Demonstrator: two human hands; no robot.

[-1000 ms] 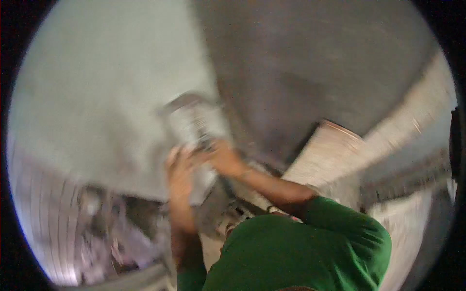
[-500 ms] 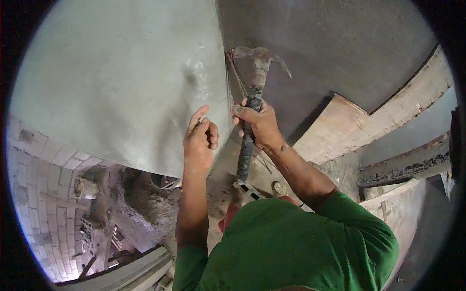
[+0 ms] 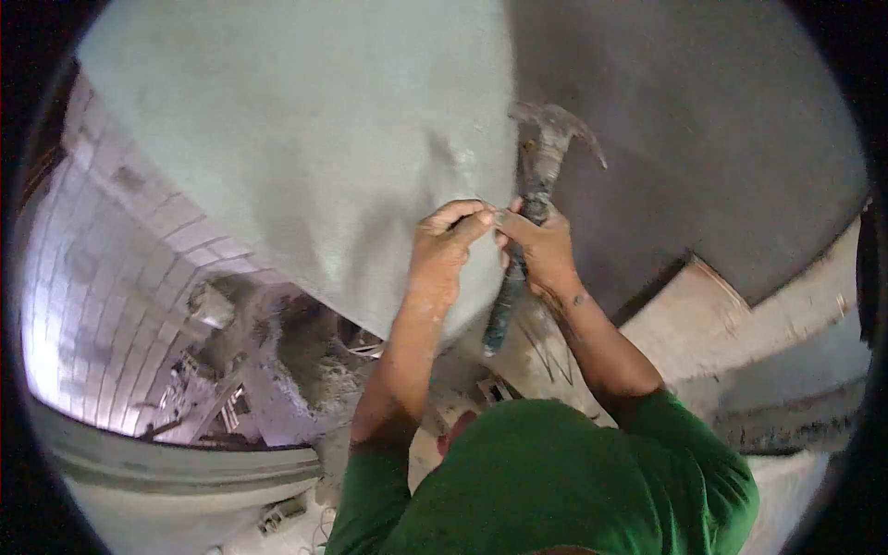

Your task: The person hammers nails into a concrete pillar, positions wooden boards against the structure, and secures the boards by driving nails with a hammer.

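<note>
A person in a green shirt (image 3: 573,481) has both hands up in front. The right hand (image 3: 539,239) is wrapped around a claw hammer (image 3: 548,165), with its fingers bent around the dark handle a bit below the head. The hammer's head is up high and the bent claw points to the right. The handle leans, and its bottom end hangs down free, near the left arm.

The left hand (image 3: 450,242) is just beside the right one. Its fingers are curled, and the thumb and pointing finger come together at the tips, close to the right thumb. It is too small to tell if they pinch anything there.

Some thin wires (image 3: 552,350) hang under the right hand. Behind the hands, a smooth pale wall (image 3: 305,129) meets a dark grey wall (image 3: 689,120), and the hammer is in front of the line where they meet. A wooden board (image 3: 689,319) lies against the dark wall, lower down on the right. Far off on the left is a block wall (image 3: 97,296).
</note>
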